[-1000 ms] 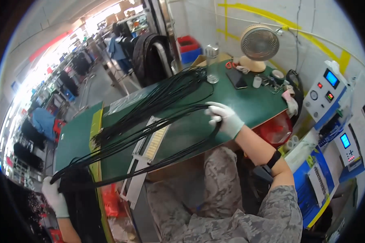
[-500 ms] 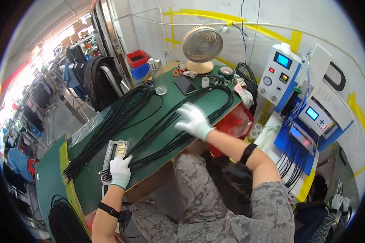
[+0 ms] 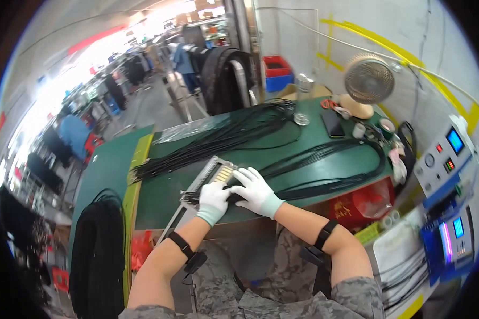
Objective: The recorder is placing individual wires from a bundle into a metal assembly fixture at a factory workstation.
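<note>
Both my hands wear white gloves and are close together over the near part of the green table point(image 3: 324, 170). My left hand point(image 3: 214, 198) is closed on the end of a bundle of black cables point(image 3: 330, 189), beside a narrow metal fixture point(image 3: 222, 175) with yellowish slots. Just right of it, my right hand point(image 3: 254, 191) rests over the same cables, fingers apart, its fingertips close to the fixture. From under the right hand the bundle runs right and loops back. Cable ends stick out left of my left hand; what lies beneath the palms is hidden.
Another black cable bundle point(image 3: 207, 143) lies farther back, by a clear bottle point(image 3: 302, 106). Toward the right are a phone point(image 3: 333, 124), a fan point(image 3: 369, 80) and a control box point(image 3: 447, 151). A yellow strip point(image 3: 140, 154) and a black cable coil point(image 3: 97, 260) are on the left.
My right hand has come down from above the cable loop to beside my left hand. The view has turned left, so the table appears shifted right. My left hand stays at the fixture.
</note>
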Demonstrator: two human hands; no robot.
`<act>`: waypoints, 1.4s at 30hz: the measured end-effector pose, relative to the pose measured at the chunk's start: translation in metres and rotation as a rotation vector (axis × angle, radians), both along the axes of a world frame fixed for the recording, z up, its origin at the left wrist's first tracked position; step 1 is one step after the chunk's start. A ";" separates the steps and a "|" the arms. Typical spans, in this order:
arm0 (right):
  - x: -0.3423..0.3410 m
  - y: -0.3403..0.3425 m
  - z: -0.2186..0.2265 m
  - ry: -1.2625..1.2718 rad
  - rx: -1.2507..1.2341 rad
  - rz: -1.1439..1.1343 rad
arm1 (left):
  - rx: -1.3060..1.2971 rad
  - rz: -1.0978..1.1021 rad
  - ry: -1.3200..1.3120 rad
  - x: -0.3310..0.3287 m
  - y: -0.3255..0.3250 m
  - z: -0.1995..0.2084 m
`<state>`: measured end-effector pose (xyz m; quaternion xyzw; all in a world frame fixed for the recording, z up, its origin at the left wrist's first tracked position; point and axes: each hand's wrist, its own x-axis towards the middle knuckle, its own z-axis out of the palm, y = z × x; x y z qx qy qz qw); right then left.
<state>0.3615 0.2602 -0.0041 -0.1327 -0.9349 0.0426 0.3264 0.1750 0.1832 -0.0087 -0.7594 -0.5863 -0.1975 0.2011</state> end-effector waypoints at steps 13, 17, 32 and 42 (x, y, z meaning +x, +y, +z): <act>-0.015 -0.004 -0.008 -0.023 -0.012 -0.030 | -0.178 0.086 -0.033 0.002 -0.021 0.017; -0.006 0.000 -0.009 -0.079 -0.066 -0.045 | -0.033 0.095 0.057 0.047 -0.065 0.077; -0.011 0.003 -0.016 -0.082 -0.040 -0.016 | -0.530 0.861 -1.667 0.027 -0.448 -0.157; -0.013 0.001 -0.014 -0.079 0.023 -0.003 | -0.394 0.963 -1.930 0.113 -0.506 -0.181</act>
